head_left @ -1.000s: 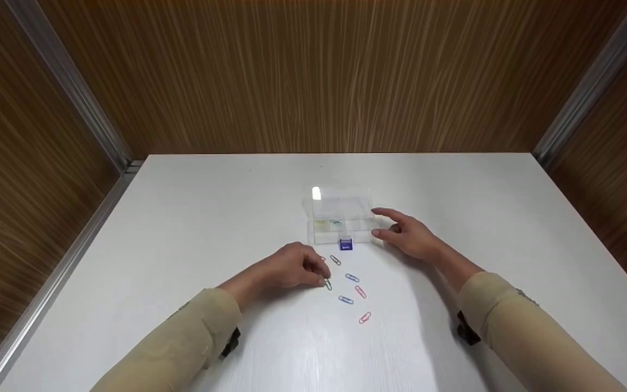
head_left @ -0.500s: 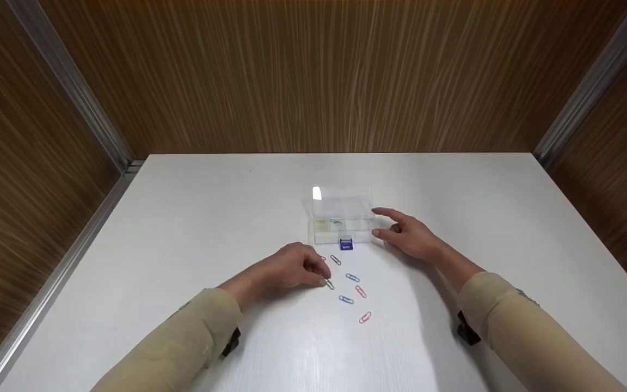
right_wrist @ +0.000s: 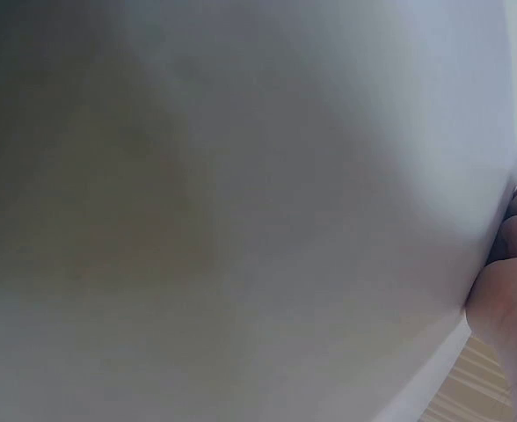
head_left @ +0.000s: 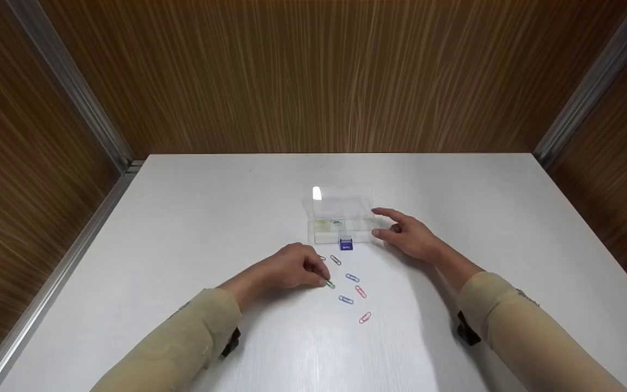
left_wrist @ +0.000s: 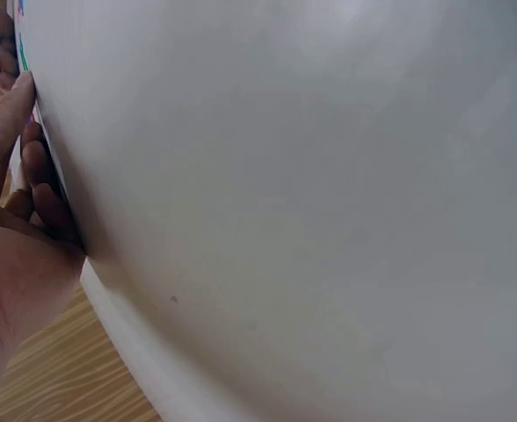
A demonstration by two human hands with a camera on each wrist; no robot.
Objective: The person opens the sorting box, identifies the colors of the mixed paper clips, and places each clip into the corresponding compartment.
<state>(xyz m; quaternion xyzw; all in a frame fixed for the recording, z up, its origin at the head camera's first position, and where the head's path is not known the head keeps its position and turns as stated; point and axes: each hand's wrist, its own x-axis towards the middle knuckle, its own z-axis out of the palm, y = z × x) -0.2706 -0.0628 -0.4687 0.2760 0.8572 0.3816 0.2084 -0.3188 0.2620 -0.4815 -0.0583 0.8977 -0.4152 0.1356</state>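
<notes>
Item: you are pinching a green paper clip (head_left: 329, 284) with your left hand (head_left: 292, 269); right hand (head_left: 409, 235), fingers relaxed, is steadying the clear compartment box (head_left: 342, 220). Next: lifting it boxward.

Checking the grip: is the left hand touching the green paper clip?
Touching. The head view shows the left hand with fingertips pinching the green paper clip on the white table.

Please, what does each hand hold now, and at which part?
The left hand pinches a green clip at its near end. The right hand holds nothing; it rests beside the clear box.
</notes>
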